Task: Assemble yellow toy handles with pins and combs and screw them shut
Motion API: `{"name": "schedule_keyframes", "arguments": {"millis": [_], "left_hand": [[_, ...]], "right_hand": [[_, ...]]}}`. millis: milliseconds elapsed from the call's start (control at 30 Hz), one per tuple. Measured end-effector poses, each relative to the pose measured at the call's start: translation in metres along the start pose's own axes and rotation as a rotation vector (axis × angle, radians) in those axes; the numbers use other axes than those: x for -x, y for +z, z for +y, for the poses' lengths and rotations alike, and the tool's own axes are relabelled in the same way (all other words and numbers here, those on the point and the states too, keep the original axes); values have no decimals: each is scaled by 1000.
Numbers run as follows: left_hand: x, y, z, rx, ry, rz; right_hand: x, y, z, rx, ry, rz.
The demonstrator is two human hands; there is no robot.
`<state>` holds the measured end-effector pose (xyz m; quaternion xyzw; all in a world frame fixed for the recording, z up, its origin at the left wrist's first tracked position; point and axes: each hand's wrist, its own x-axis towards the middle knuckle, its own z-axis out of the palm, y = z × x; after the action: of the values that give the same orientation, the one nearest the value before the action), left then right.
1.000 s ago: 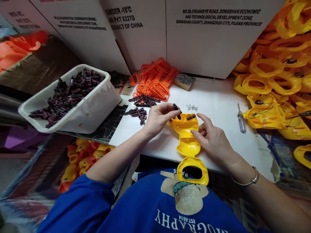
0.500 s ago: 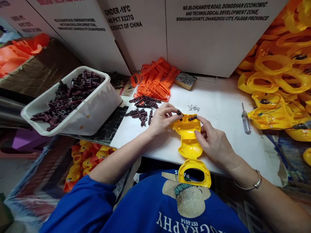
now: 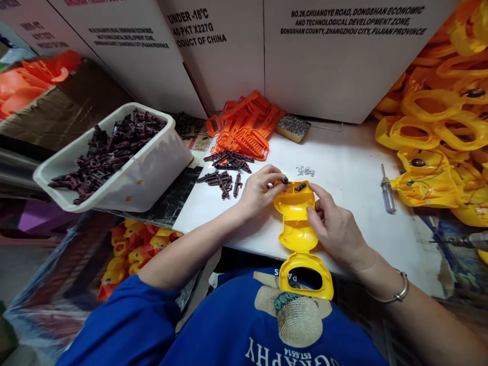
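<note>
Yellow shell (image 3: 296, 204), hollow side up, dark parts (image 3: 301, 186) at far end

1. this is a workshop: a white, flat-topped work table (image 3: 351, 157) is spread with loose parts.
2. a white rectangular plastic tub (image 3: 160, 170) brims with dark purplish-brown plastic pieces (image 3: 114, 147), alike in kind.
3. slotted orange plastic parts (image 3: 249, 134) lie heaped near a shallow open box (image 3: 290, 135) of small grey metal pieces (image 3: 293, 124).
4. a clear-handled screwdriver (image 3: 388, 197) lies near piled hollow yellow plastic shells (image 3: 430, 107).
5. large white printed cardboard cartons (image 3: 324, 66) stand behind.
6. yellow-and-orange duck-shaped toys (image 3: 131, 256) sit massed below, left.
</note>
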<state>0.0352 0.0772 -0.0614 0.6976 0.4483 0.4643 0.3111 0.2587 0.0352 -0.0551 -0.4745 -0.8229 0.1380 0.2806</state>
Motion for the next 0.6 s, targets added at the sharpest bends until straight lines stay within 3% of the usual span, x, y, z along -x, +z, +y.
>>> {"name": "schedule_keyframes", "arguments": {"millis": [100, 400, 600], "left_hand": [[2, 4, 0, 33, -37, 19], [4, 5, -6, -75, 32, 5], [2, 7, -6, -35, -11, -13]], "right_hand": [[1, 1, -1, -5, -3, 16], [-5, 1, 1, -175, 112, -12], [-4, -2, 2, 6, 83, -11]]}}
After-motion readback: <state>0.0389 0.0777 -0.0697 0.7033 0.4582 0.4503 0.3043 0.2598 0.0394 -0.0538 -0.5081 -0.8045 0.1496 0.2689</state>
